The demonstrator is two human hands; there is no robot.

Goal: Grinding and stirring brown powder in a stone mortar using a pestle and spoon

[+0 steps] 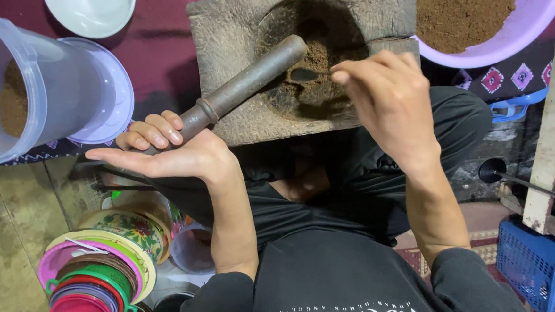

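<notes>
I see my left hand (pixel 175 157) at the lower end of the dark pestle (pixel 241 89); its fingers (pixel 154 131) are curled around the shaft, thumb and palm edge extended flat. The pestle lies tilted, its head resting in the hollow of the stone mortar (pixel 238 30). My right hand (pixel 390 101) has its fingers pinched together on a small spoon (pixel 304 74), whose bowl sits over the brown powder (pixel 313 60) in the hollow. A purple basin (pixel 538 15) of powder stands just beside the mortar.

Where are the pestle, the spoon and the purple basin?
pestle (pixel 247 84), head view, middle of its shaft
spoon (pixel 303 75), head view, on its bowl
purple basin (pixel 542 14), head view, right rim
</notes>
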